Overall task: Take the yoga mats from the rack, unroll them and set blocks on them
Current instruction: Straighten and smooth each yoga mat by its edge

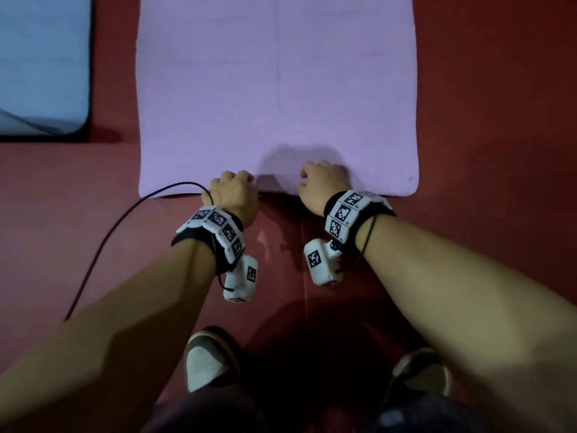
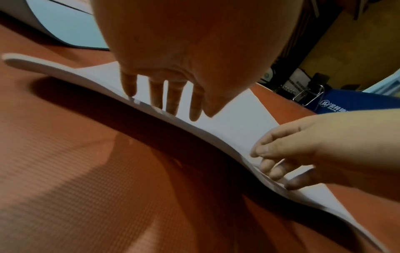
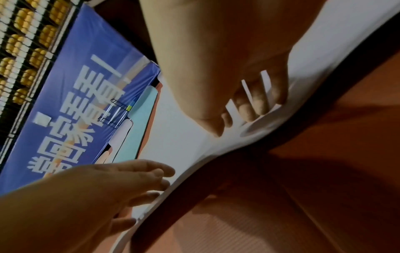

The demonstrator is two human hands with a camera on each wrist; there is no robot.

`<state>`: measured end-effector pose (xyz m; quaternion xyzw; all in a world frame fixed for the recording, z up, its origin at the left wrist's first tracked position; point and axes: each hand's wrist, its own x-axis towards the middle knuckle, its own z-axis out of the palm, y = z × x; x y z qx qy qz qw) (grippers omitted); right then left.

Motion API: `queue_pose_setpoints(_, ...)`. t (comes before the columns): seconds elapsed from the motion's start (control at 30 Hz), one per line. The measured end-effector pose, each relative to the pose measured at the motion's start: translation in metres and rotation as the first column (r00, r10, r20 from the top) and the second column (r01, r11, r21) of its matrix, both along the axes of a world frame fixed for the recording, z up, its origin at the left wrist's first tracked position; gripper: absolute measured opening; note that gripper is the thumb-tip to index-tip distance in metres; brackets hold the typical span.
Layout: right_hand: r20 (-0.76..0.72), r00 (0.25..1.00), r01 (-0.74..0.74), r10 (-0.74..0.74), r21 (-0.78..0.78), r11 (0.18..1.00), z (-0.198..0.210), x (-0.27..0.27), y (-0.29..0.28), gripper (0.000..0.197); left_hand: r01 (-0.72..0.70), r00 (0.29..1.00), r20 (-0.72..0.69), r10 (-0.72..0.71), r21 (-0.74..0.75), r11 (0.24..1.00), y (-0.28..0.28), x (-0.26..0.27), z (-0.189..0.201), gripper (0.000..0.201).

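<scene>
Both hands [image 1: 274,189] press flat lilac mat [image 1: 278,89]

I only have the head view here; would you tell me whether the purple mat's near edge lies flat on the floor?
Observer: No. In the left wrist view, the purple mat's edge arches up off the red floor, with shadow beneath it.
Operator: Are the hands hooked under it?
Observer: Seemingly not. The left hand's fingertips rest on top, right at the edge.
Operator: And the right?
Observer: The right hand also presses from above, denting the mat beside its fingers.
</scene>
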<state>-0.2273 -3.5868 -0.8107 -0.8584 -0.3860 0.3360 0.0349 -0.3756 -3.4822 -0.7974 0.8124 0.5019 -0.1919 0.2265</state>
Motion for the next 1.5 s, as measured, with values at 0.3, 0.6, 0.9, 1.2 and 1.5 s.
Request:
queue_pose_setpoints(0.3, -0.233, 0.962, 0.174, -0.14, 0.133, 0.976, 0.152, 0.007, -0.027, 0.047, 0.057, 0.998, 0.048, -0.05, -0.164, 0.985, -0.008, 0.021, 0.148, 0.056)
queue_pose_setpoints(0.6, -0.486, 0.763, 0.555, -0.426, 0.155, 0.817, 0.384, 0.065, -0.053, 0.046, -0.064, 0.978, 0.182, 0.105, -0.219, 0.974, -0.028, 0.084, 0.375, 0.05)
queue_pose_setpoints(0.9, -0.605, 0.623, 0.758, -0.496, 0.308, 0.576, 0.707, 0.153, -0.102, 0.037, -0.307, 0.656, 0.574, 0.49, -0.39, 0.868, -0.079, 0.168, 0.704, 0.036)
queue_pose_setpoints(1.2, -0.627, 0.662, 0.747, -0.411, 0.505, 0.432, 0.875, 0.254, -0.139, 0.033, -0.199, 0.412, 0.755, 0.51, -0.472, 0.859, -0.107, 0.281, 0.864, 0.022)
queue_pose_setpoints(1.5, -0.648, 0.637, 0.769, -0.417, 0.504, 0.392, 0.91, 0.375, -0.09, 0.028, -0.15, 0.371, 0.791, 0.487, -0.466, 0.872, -0.057, 0.411, 0.889, 0.021)
